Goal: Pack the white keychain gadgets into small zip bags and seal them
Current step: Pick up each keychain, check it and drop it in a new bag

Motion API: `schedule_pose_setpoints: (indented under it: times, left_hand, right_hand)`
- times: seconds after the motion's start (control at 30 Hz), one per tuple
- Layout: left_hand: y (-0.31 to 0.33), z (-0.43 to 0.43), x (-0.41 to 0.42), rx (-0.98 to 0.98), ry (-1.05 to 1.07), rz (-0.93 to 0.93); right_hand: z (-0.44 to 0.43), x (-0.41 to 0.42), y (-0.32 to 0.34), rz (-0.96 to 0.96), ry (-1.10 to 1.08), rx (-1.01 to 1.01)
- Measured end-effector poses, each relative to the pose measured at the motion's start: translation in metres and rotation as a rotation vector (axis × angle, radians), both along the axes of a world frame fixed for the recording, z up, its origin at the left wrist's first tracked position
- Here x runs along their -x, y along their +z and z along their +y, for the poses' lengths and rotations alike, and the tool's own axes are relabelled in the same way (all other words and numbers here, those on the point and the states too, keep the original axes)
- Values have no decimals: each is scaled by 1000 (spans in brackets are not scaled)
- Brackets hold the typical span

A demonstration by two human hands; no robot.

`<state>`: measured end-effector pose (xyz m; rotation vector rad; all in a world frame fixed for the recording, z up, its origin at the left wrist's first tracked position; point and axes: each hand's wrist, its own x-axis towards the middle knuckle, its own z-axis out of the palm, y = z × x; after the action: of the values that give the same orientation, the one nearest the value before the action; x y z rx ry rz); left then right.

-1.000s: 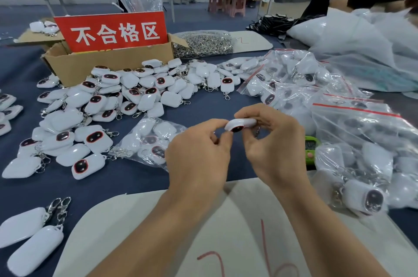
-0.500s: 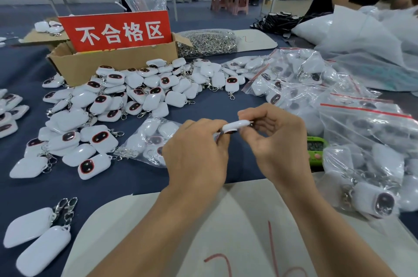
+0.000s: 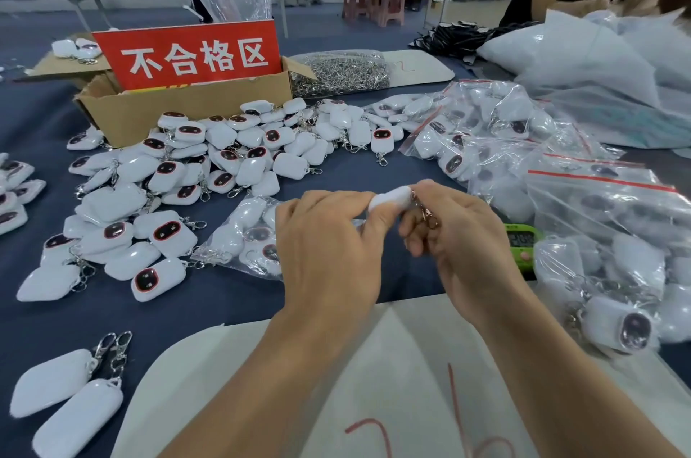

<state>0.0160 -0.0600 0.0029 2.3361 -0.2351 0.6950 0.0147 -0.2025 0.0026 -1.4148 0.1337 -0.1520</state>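
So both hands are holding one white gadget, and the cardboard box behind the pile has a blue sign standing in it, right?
Not quite. The head view shows the sign in the cardboard box is red, not blue. The left hand and right hand do hold one white gadget between them.

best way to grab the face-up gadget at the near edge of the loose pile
Probably from above, pinching the gadget across its long edges at the rounded left end, away from the clasp: it lies flat, screen up, with bare cloth on its near side.
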Motion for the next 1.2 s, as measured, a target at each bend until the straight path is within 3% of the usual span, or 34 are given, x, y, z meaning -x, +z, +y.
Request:
schedule_pose_setpoints:
  times: [0.1, 0.3, 0.4, 0.57, 0.7, 0.87, 1.07, 1.2]
  left_hand:
    - [-2, 3, -3, 6, -13, 54]
    - [6, 1, -4, 145, -50, 120]
    - [17, 17, -12, 161, 33, 67]
    - [23, 45, -25, -433, 52, 401]
    - [22, 42, -21, -678, 45, 343]
    - [30, 45, -28, -501, 74, 326]
    - [38, 54, -32, -95, -64, 421]
    - [46, 89, -44, 136, 87, 347]
  right_hand:
    - [0, 0, -1, -56, 24, 140]
    - [-3, -2, -7, -52, -26, 228]
    - [-7, -4, -13, -39, -146, 459]
    - [-9, -7, -16, -14, -271, 594]
    - [9, -4, -18, -47, -222, 717]
    - [30, 3, -18, -142, -118, 657]
    - [36, 5, -24, -187, -4, 833]
    - [30, 7, -22, -188, 23, 916]
